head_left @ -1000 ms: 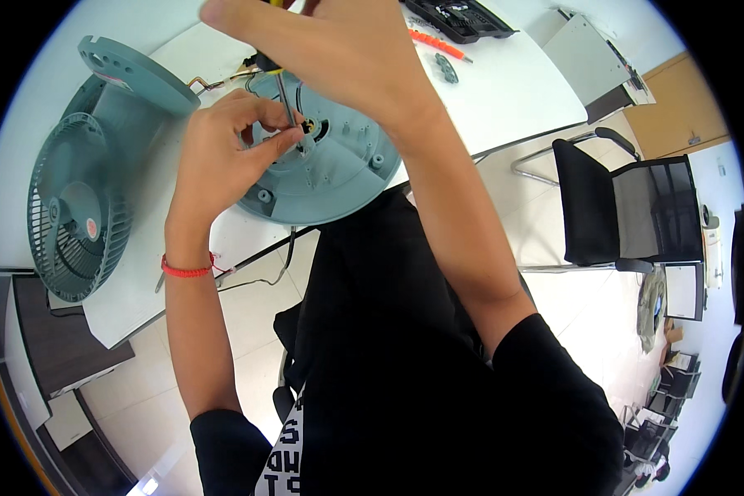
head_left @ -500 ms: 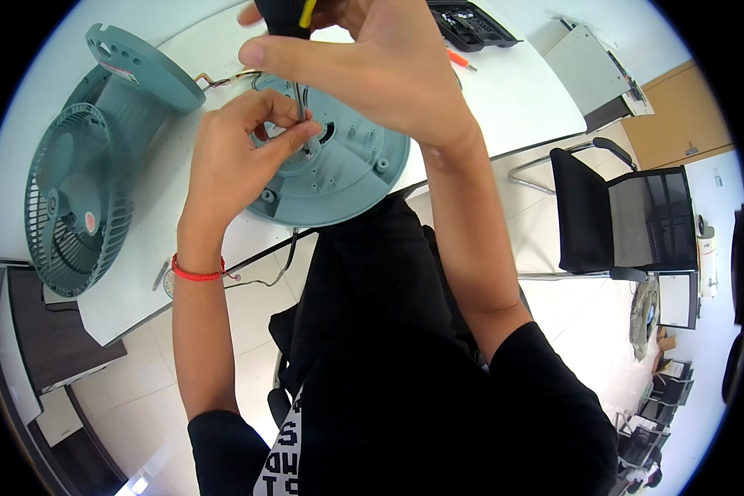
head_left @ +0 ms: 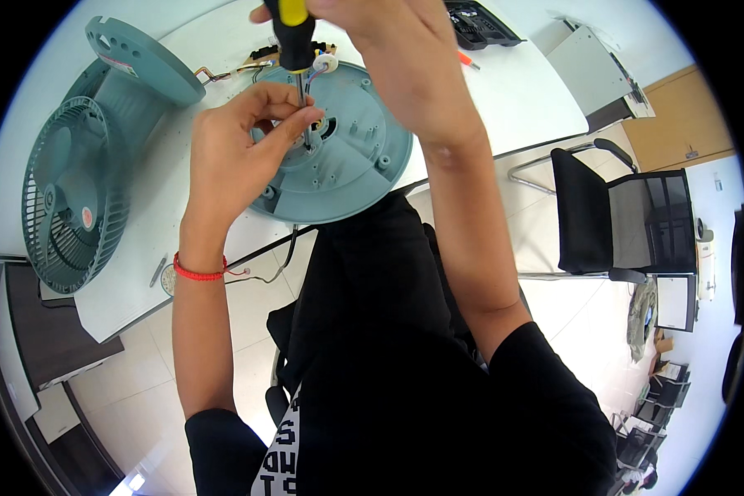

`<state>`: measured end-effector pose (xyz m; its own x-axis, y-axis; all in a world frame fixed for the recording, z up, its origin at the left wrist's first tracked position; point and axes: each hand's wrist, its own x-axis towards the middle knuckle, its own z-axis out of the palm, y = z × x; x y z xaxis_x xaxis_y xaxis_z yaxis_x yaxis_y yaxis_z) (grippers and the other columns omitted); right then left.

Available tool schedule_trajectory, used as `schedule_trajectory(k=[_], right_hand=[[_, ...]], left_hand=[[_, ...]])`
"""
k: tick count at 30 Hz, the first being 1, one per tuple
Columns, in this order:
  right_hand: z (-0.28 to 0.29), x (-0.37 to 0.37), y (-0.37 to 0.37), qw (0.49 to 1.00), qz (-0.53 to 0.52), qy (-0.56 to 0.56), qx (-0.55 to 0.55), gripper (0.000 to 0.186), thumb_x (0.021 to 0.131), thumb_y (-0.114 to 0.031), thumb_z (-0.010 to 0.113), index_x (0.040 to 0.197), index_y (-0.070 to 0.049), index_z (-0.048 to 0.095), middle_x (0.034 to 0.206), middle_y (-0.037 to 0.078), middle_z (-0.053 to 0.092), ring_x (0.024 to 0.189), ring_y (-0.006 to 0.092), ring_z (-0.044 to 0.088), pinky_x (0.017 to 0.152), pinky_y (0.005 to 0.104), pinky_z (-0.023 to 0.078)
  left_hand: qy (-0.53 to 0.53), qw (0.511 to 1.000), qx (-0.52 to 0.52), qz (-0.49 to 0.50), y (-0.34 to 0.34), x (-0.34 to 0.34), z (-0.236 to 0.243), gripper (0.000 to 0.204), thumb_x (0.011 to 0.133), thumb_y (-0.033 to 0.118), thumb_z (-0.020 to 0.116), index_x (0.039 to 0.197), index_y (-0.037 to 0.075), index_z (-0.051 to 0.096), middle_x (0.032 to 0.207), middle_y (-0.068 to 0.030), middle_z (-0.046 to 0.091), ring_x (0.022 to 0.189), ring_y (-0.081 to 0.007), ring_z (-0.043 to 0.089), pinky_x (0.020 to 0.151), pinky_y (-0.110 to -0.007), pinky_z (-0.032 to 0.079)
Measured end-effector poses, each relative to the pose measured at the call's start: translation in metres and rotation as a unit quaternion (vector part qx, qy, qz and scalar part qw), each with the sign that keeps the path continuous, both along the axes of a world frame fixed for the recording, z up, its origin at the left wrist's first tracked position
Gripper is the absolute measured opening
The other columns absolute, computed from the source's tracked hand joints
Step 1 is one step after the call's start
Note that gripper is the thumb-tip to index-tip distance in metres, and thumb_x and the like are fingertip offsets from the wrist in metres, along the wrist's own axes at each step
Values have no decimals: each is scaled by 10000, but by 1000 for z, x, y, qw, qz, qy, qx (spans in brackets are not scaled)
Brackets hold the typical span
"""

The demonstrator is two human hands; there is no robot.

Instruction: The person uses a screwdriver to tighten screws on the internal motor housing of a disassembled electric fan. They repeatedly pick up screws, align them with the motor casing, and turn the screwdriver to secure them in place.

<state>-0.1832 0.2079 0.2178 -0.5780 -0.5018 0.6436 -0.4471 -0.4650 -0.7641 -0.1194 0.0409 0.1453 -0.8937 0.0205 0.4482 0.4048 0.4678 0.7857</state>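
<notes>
A screwdriver [head_left: 294,51] with a black and yellow handle stands nearly upright over a round grey-green plastic base [head_left: 343,186]. My right hand [head_left: 409,70] grips the top of its handle; some of those fingers lie beyond the upper edge. Thumb and fingers of my left hand [head_left: 240,153] pinch the metal shaft low down. The shaft's tip points into the middle of the base, by a dark curved slot. Whether a screw sits under it I cannot make out. Wires and a white round part [head_left: 326,63] lie at the base's far rim.
At the left on the white table [head_left: 153,178] lies a grey-green fan [head_left: 74,194] with its stand [head_left: 145,62]. A black tool case [head_left: 479,26] and an orange-tipped tool [head_left: 468,59] are at the far right. A black chair [head_left: 587,211] stands beyond the table's right side.
My right hand has shifted up and right around the handle, its thumb no longer stretched across the front. More of the screwdriver and the wires behind it show. My left hand keeps its pinch.
</notes>
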Motion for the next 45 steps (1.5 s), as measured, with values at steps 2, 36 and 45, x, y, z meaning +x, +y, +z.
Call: schedule_trajectory(k=[2, 36, 45], right_hand=[[-4, -6, -2, 997, 52, -32, -40, 562, 1010, -89, 581, 1520, 87, 420, 1182, 89, 640, 1003, 119, 587, 884, 251, 491], [32, 12, -1, 993, -48, -111, 10, 539, 876, -95, 815, 1302, 45, 515, 967, 64, 653, 861, 121, 649, 777, 263, 565], [9, -10, -4, 997, -53, 39, -37, 480, 857, -14, 811, 1236, -29, 517, 945, 25, 589, 833, 72, 615, 683, 209, 524]], left_hand=[[26, 999, -9, -21, -1, 0, 0, 128, 955, 117, 741, 1006, 2, 762, 855, -46, 792, 717, -81, 665, 665, -219, 508], [144, 989, 32, 22, 5, -4, -14, 206, 823, 64, 850, 1019, 32, 794, 874, -59, 776, 758, -134, 726, 744, -261, 563], [165, 982, -25, 86, 3, 27, -30, 316, 877, 61, 738, 1192, 57, 712, 1131, -95, 741, 1061, -281, 651, 940, -376, 503]])
